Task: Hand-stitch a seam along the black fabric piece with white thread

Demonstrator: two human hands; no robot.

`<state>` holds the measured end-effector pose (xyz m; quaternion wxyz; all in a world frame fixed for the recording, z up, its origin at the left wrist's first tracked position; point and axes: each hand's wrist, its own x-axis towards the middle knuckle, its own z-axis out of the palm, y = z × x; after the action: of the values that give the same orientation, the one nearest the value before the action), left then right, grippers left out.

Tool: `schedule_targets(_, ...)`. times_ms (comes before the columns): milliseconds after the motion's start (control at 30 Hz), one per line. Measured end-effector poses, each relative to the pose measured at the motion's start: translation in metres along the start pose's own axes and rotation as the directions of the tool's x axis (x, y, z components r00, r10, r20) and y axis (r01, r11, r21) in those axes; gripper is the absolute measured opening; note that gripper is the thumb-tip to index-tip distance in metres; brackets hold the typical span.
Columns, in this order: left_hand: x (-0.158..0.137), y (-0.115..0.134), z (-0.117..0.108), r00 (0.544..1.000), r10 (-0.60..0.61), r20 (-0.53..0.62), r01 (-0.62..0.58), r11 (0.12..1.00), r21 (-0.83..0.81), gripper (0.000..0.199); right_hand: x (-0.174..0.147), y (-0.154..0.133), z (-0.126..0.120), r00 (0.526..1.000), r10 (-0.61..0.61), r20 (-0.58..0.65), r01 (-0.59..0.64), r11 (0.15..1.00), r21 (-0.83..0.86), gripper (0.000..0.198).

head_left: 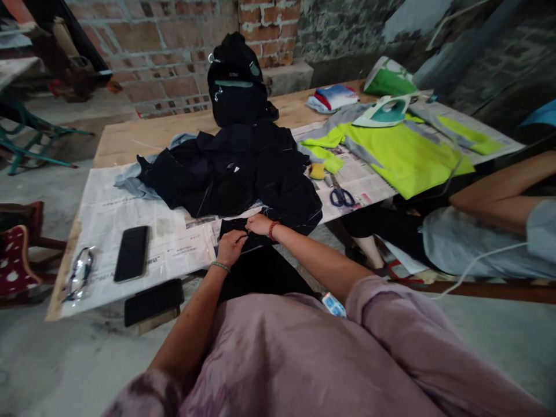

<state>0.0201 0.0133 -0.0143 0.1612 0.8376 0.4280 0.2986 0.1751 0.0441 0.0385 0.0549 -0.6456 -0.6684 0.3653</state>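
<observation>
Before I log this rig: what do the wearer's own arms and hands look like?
Loose mauve sleeves, forearms bare. Left hand: no glove, thin greenish bracelet at the wrist. Right hand: no glove, red beaded bracelet. No cables visible on either arm.

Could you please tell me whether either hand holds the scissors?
No, the scissors lie on the newspaper, while the left hand and right hand are at the black cloth.

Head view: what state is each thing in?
Left hand: pinched at black cloth, hold unclear
Right hand: pinched, hold unclear
Dark clothes: rumpled
Upper phone: screen dark
Lower phone: screen dark
Iron: sole down, power unclear
Yellow-green garment: spread out
Backpack: upright
Scissors: lying flat
</observation>
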Motion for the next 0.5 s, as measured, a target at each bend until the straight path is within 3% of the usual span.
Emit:
schedule_targets(300, 0.0004, 0.0019, 0.0028, 1.000, 0.011, -0.011, -0.010, 0.999, 0.053, 0.013, -0.0029, -0.0061, -0.0038, 0.999, 0.005, 0.052, -0.003, 1.000, -0.024, 0.020)
schedule_targets(500, 0.0020, 0.0028, 0.0034, 0.998, -0.039, -0.058, 0.038, 0.999, -0.030, 0.014, 0.0007, -0.0042, -0.0054, 0.998, -0.004, 0.057, 0.002, 0.999, 0.035, 0.015)
